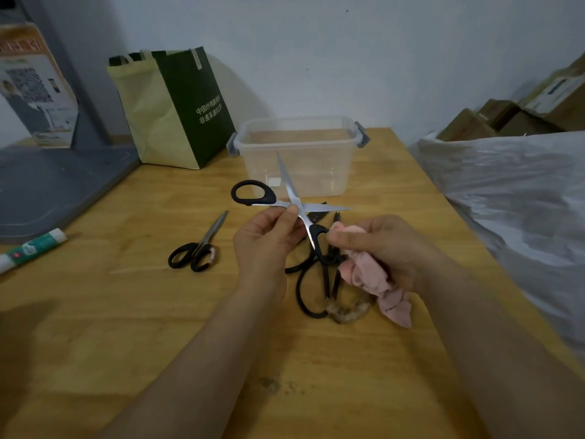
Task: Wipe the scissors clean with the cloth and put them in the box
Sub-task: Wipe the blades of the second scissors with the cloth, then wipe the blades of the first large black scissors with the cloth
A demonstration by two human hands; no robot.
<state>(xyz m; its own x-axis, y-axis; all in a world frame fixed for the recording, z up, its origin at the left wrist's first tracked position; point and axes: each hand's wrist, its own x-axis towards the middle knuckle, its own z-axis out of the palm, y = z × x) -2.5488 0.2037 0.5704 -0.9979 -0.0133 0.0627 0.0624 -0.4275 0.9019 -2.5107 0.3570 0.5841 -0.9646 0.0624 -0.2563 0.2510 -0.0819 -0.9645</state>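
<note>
Scissors [292, 198], blades spread, pinched by left hand [264, 240]; right hand [384, 248] clutches cloth [376, 277]; box [299, 156] empty.

White Chinese print on dark green bag [190, 106]: roughly "中国炸鸡…" above "非遗茶油…", last characters unclear. Small print on leaning box [34, 87] at left and label on glue stick [30, 248]: too blurred to read.
</note>
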